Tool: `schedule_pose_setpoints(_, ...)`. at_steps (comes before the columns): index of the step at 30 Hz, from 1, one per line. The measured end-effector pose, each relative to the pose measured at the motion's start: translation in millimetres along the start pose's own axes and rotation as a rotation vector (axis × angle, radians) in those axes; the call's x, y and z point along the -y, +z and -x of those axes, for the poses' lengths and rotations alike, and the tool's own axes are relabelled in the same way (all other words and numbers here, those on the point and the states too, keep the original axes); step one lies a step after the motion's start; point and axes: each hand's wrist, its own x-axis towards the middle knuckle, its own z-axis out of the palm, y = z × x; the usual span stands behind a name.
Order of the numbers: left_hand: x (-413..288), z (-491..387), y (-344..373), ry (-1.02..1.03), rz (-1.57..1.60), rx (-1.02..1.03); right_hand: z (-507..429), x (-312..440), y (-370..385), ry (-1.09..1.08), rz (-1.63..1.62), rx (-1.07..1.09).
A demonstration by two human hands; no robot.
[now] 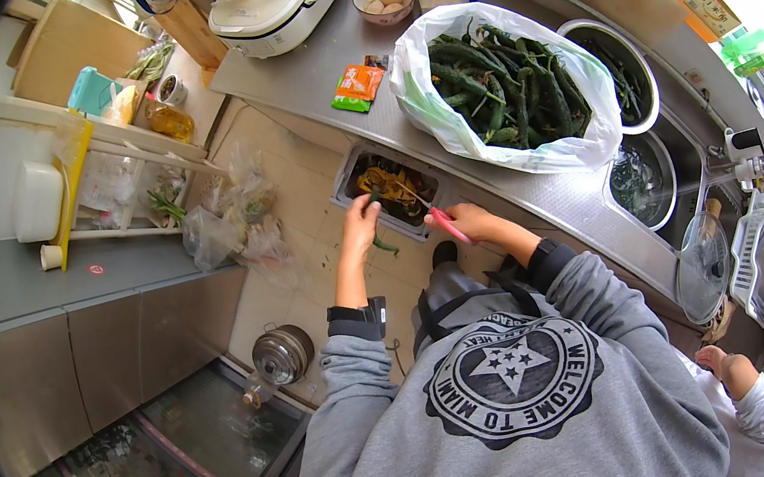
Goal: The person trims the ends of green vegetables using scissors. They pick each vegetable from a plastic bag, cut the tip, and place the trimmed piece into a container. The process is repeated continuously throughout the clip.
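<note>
My left hand holds a slim dark green cucumber, part of it hidden by the fingers. In my right hand is a pair of scissors with red-pink handles, the blades pointing towards the cucumber but apart from it. Both hands are over the near part of a grey plastic bin, which contains yellow-orange peelings and dark scraps. Beyond them on the steel counter stands a large white plastic bag, opened wide and full of cucumbers.
Steel bowls, one with cucumbers, one with water, are by the sink at right. Seasoning packets, eggs and an electric cooker sit on the counter. A pot is on the floor. Another person's hand shows lower right.
</note>
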Motion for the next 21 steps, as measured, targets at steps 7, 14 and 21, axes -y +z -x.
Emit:
schedule_pose_setpoints(7,-51.8,17.3,-28.0,0.090,0.661,-0.369,34.8,1.8,-13.5,0.080,-0.543,0.225)
schedule_pose_setpoints(14,-85.4,30.1,-22.5,0.195,0.753,-0.406,58.6,48.8,-6.5,0.012,-0.733,0.340)
schedule_pose_setpoints(21,-91.2,43.3,-8.6,0.313,0.785,-0.335,52.5,73.3,-9.8,0.064,-1.074,0.434)
